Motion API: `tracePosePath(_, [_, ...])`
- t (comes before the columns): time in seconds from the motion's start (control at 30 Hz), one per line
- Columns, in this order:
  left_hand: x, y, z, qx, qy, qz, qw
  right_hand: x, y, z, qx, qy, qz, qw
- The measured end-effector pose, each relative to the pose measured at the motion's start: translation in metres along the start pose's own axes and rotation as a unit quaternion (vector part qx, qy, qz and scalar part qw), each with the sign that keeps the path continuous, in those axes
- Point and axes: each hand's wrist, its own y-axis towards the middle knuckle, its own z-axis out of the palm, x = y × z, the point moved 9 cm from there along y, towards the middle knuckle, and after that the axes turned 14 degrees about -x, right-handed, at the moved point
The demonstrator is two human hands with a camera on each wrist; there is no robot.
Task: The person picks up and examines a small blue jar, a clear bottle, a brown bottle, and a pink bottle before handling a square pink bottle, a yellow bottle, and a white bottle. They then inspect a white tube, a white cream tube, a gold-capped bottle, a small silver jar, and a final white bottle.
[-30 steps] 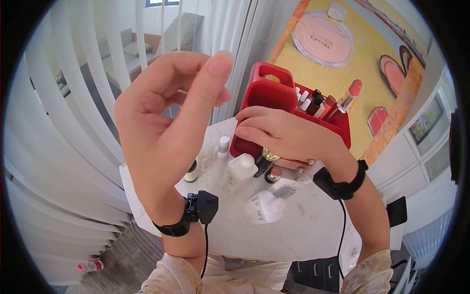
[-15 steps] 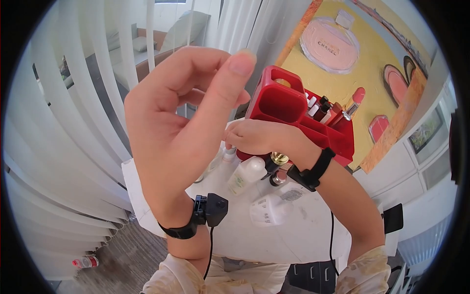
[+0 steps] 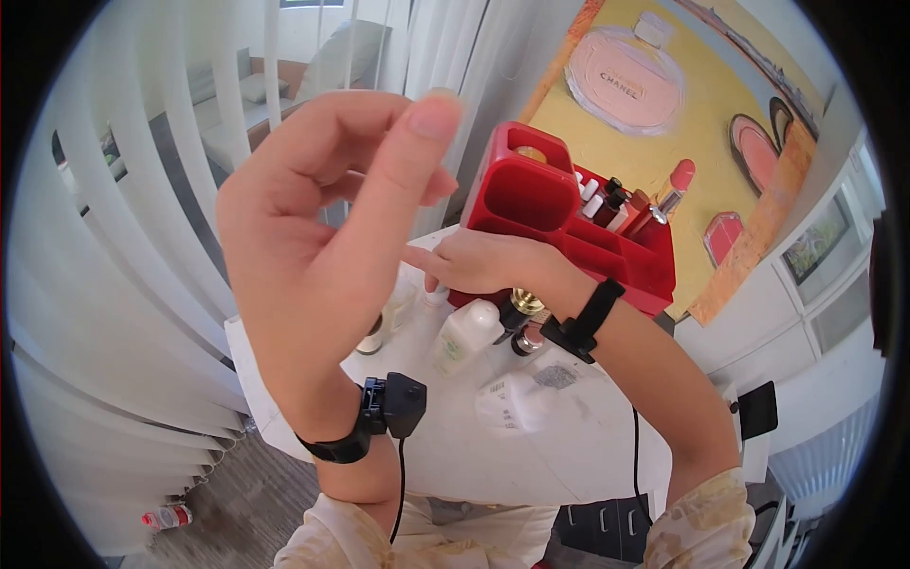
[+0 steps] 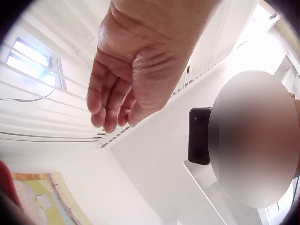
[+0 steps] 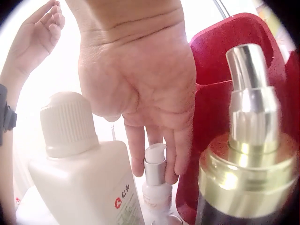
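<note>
The left hand (image 3: 318,232) is raised in the air with its fingers loosely bent and nothing in it; the left wrist view shows this hand (image 4: 136,61) palm-side, fingers relaxed. Over the table, in front of the red organizer (image 3: 531,201), the right hand (image 3: 488,261) reaches leftward. In the right wrist view, the fingers of the right hand (image 5: 136,79) extend down on both sides of a small pump bottle (image 5: 157,197) with a silver collar; whether they touch it, I cannot tell. A white capped bottle (image 5: 89,180) and a gold-collared bottle (image 5: 248,176) stand nearer that camera.
A white jar-like container (image 3: 512,403) lies toward the front of the white table (image 3: 559,469). A dark-capped lipstick-like item (image 3: 528,339) stands behind it. Cosmetics fill the organizer's right side. White blinds (image 3: 123,313) hang on the left; a painting (image 3: 701,123) leans behind.
The right hand has moved left and down, from the organizer's front toward the small pump bottle. The left hand stays raised in much the same pose; the head view has shifted slightly.
</note>
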Motion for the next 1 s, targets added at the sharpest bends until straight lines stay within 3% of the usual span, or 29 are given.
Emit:
tracePosePath(0.07, [0.0, -0.002, 0.001, -0.003, 0.011, -0.006, 1.0, 0.012, -0.013, -0.018, -0.016, 0.003, 0.022, 1.0])
tracePosePath(0.2, [-0.002, -0.003, 0.002, -0.014, 0.04, -0.007, 0.999, 0.018, -0.024, -0.046, -0.082, 0.0, -0.022, 0.996])
tracePosePath(0.37, [-0.002, -0.006, 0.004, -0.017, 0.057, -0.001, 0.998, 0.023, -0.052, -0.084, -0.183, 0.006, -0.116, 0.976])
tracePosePath(0.47, [-0.003, -0.006, 0.005, -0.02, 0.064, -0.005, 0.998, 0.027, -0.085, -0.115, -0.285, 0.049, -0.198, 0.937])
tracePosePath(0.7, [0.004, -0.007, 0.005, -0.01, 0.049, -0.015, 0.999, -0.018, -0.169, -0.175, -0.429, 0.102, -0.108, 0.891])
tracePosePath(0.73, [0.003, -0.008, 0.006, -0.007, 0.055, -0.014, 0.998, -0.024, -0.182, -0.181, -0.429, 0.142, -0.053, 0.89])
tracePosePath(0.87, [0.003, -0.01, 0.007, -0.004, 0.067, -0.011, 0.998, -0.082, -0.219, -0.212, -0.563, 0.08, -0.018, 0.822])
tracePosePath(1.0, [0.002, -0.01, 0.008, -0.006, 0.05, -0.016, 0.999, -0.145, -0.239, -0.228, -0.61, -0.065, 0.041, 0.788])
